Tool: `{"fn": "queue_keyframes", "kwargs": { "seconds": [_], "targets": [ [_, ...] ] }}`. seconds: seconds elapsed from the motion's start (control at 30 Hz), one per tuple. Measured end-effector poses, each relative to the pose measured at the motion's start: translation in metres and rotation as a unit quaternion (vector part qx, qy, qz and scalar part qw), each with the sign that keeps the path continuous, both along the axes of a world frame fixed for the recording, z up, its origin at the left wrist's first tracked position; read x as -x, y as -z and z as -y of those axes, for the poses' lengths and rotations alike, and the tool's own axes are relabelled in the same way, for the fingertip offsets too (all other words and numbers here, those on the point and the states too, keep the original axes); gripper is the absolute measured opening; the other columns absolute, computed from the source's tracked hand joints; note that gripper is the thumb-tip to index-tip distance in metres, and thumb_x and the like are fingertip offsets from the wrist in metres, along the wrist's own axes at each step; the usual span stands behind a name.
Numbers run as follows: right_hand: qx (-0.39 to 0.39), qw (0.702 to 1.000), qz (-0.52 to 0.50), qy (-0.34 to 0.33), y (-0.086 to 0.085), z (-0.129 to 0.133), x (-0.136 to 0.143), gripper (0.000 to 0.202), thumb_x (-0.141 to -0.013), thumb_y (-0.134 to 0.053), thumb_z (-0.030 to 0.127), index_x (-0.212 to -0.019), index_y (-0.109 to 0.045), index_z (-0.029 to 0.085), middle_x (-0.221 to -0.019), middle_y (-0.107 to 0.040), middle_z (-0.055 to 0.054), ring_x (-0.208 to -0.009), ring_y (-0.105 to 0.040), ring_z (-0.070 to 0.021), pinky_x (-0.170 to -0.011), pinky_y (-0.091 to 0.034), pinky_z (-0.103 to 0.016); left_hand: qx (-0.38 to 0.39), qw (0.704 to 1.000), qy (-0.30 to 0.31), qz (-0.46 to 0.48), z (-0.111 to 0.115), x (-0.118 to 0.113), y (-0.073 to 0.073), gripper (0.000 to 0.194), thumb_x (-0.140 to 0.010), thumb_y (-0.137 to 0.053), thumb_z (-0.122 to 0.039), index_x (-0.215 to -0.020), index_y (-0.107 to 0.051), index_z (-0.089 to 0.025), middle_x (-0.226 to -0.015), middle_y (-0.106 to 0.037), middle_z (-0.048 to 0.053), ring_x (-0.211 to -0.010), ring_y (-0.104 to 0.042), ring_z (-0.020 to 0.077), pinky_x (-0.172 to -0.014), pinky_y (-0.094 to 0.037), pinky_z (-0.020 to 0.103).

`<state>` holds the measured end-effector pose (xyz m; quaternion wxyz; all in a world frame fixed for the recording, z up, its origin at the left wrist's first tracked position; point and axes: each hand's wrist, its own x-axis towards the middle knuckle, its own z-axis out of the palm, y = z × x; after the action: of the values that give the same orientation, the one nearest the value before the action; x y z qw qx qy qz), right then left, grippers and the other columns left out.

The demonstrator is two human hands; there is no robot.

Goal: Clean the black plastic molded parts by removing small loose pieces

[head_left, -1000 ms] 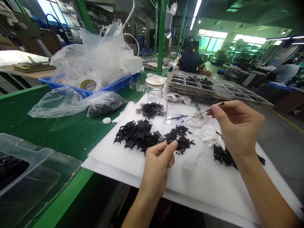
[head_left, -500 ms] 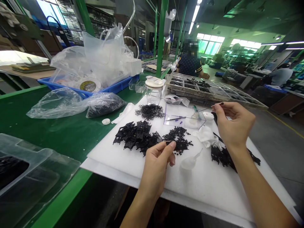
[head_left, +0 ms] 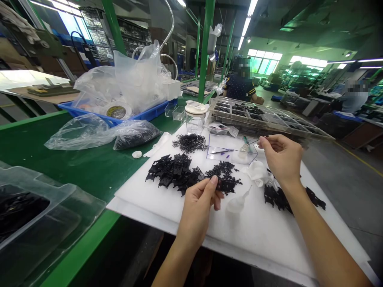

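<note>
Two hands up over the board, both pinched tight. Left hand (head_left: 198, 201) gripping a flat black piece (head_left: 227, 186), with tiny black bits (head_left: 223, 168) just beyond the fingertips; barely shifted since a second ago. Right hand (head_left: 280, 158), higher up, closed on a thin rod (head_left: 254, 142); swung inward a bit at the wrist compared with before, and showing less rod now, tip hard to make out. Probably means a steady hold on the piece, no contact with the rod. As for edges: green bench (head_left: 26, 135) well off to the left of the left hand, then black plates (head_left: 170, 169) crowding close beside it. Below both hands, open white board (head_left: 257, 243) down to the near edge. Between the wrists, a squeeze bottle (head_left: 235, 204), maybe easy to knock. White cloth (head_left: 257, 174) just left of the right wrist, second black pile (head_left: 274, 196) behind it, then floor (head_left: 356, 191).
</note>
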<state>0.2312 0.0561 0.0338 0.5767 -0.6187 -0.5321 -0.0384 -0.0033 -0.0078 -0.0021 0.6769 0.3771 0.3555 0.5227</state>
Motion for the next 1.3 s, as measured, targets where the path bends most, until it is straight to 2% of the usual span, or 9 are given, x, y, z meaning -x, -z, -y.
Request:
{"fn": "queue_keyframes", "kwargs": {
  "seconds": [0.1,0.17,0.27,0.4,0.53,0.67,0.87,1.0,1.3],
  "targets": [
    [0.011,1.0,-0.014,-0.014,0.001,-0.005,-0.001,0.023,-0.084,-0.076,0.041,-0.083,-0.075,0.017,-0.078,-0.078,-0.008,-0.072,-0.075,-0.0264,-0.074,-0.062,-0.041,-0.014,1.0,-0.009,-0.011,0.002,0.0,0.001,0.045,-0.092,-0.07,-0.046,-0.058,-0.062,-0.017,-0.048,-0.044,-0.005,-0.049,-0.029,0.009,-0.054,-0.027,0.026],
    [0.018,0.999,-0.025,-0.026,0.004,-0.009,-0.003,0.024,-0.083,-0.075,0.04,-0.083,-0.074,0.017,-0.078,-0.078,-0.009,-0.072,-0.075,-0.027,-0.075,-0.062,-0.042,-0.027,0.999,-0.015,-0.017,0.003,0.001,0.001,0.033,-0.092,-0.07,-0.043,-0.072,-0.074,-0.016,-0.051,-0.045,-0.005,-0.05,-0.029,0.009,-0.054,-0.028,0.025],
    [0.031,0.997,-0.036,-0.053,0.007,-0.012,-0.004,0.027,-0.082,-0.076,0.036,-0.099,-0.076,0.015,-0.084,-0.078,-0.009,-0.076,-0.075,-0.0261,-0.076,-0.062,-0.042,-0.048,0.998,-0.032,-0.028,0.004,0.002,0.002,0.026,-0.092,-0.069,-0.04,-0.095,-0.082,-0.017,-0.058,-0.052,-0.003,-0.056,-0.038,0.0105,-0.06,-0.036,0.025],
    [0.022,0.997,-0.045,-0.055,0.006,-0.006,-0.004,0.043,-0.082,-0.073,0.031,-0.122,-0.068,0.016,-0.091,-0.076,-0.008,-0.078,-0.072,-0.0228,-0.074,-0.059,-0.038,-0.085,0.992,-0.07,-0.054,0.008,0.001,-0.003,0.02,-0.091,-0.07,-0.031,-0.101,-0.084,-0.021,-0.067,-0.06,0.0,-0.066,-0.051,0.0139,-0.069,-0.044,0.026],
    [0.049,0.995,-0.042,-0.081,-0.002,0.007,0.004,0.025,-0.089,-0.066,0.035,-0.103,-0.073,0.016,-0.072,-0.067,-0.003,-0.063,-0.063,-0.0184,-0.058,-0.049,-0.031,-0.157,0.974,-0.09,-0.133,0.012,-0.002,-0.008,0.025,-0.089,-0.073,-0.024,-0.112,-0.083,-0.023,-0.09,-0.071,0.004,-0.078,-0.061,0.017,-0.074,-0.05,0.028],
    [0.168,0.959,-0.021,-0.227,-0.005,0.015,0.022,0.038,-0.094,-0.063,0.049,-0.076,-0.07,0.017,-0.053,-0.055,0.002,-0.047,-0.046,-0.0127,-0.046,-0.034,-0.026,-0.194,0.954,-0.136,-0.185,0.012,-0.006,-0.003,0.032,-0.089,-0.075,-0.024,-0.12,-0.079,-0.025,-0.11,-0.074,0.005,-0.09,-0.067,0.0189,-0.086,-0.055,0.029],
    [0.259,0.889,0.014,-0.377,-0.001,0.02,0.05,0.057,-0.103,-0.048,0.057,-0.06,-0.045,0.019,-0.055,-0.039,0.004,-0.053,-0.036,-0.0108,-0.053,-0.03,-0.027,-0.197,0.942,-0.173,-0.208,0.009,-0.01,0.001,0.028,-0.084,-0.08,-0.019,-0.111,-0.079,-0.023,-0.087,-0.073,0.001,-0.078,-0.067,0.0166,-0.084,-0.057,0.028],
    [0.278,0.873,0.023,-0.399,0.001,0.023,0.056,0.056,-0.101,-0.054,0.053,-0.061,-0.036,0.019,-0.059,-0.031,0.005,-0.056,-0.03,-0.0106,-0.053,-0.025,-0.028,-0.207,0.94,-0.167,-0.215,0.007,-0.011,0.002,0.027,-0.085,-0.078,-0.017,-0.111,-0.077,-0.021,-0.084,-0.072,0.001,-0.074,-0.066,0.0153,-0.079,-0.056,0.027],
    [0.272,0.879,0.028,-0.39,0.0,0.023,0.056,0.051,-0.096,-0.065,0.041,-0.059,-0.038,0.019,-0.057,-0.034,0.005,-0.056,-0.031,-0.0106,-0.054,-0.026,-0.029,-0.166,0.945,-0.177,-0.217,0.006,-0.015,0.006,0.035,-0.082,-0.081,-0.019,-0.114,-0.069,-0.021,-0.09,-0.07,-0.001,-0.078,-0.068,0.0131,-0.074,-0.057,0.023]
  ]
}}
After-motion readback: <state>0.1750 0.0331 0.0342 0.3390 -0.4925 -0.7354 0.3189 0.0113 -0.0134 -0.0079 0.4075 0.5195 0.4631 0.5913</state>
